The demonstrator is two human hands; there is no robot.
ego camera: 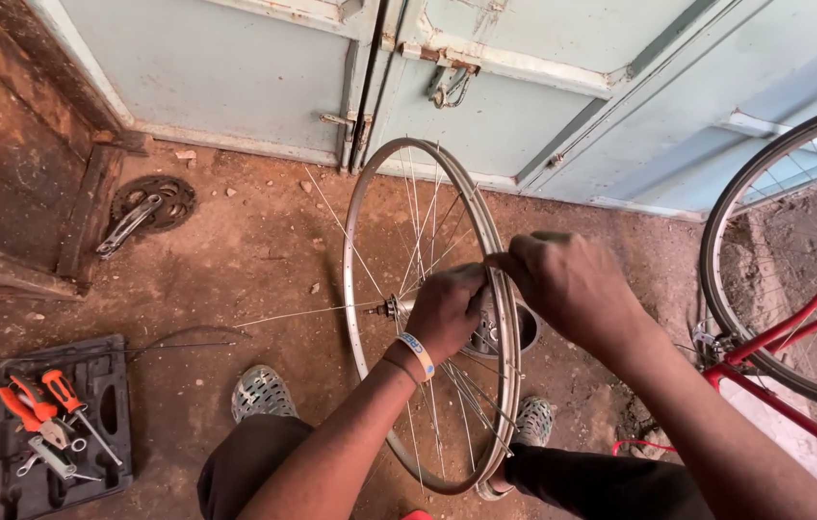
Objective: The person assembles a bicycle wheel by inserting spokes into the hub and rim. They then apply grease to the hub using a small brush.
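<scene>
The bare wheel rim (370, 193) stands upright between the knees; the left hand (442, 310) and right hand (572, 284) pinch 1 spoke (497, 289) at its right edge.

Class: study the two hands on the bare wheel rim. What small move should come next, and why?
Probably guide the spoke tip into its rim hole. Both the left hand and right hand pinch at the rim, and loose spokes stick out unfastened from the hub.
</scene>
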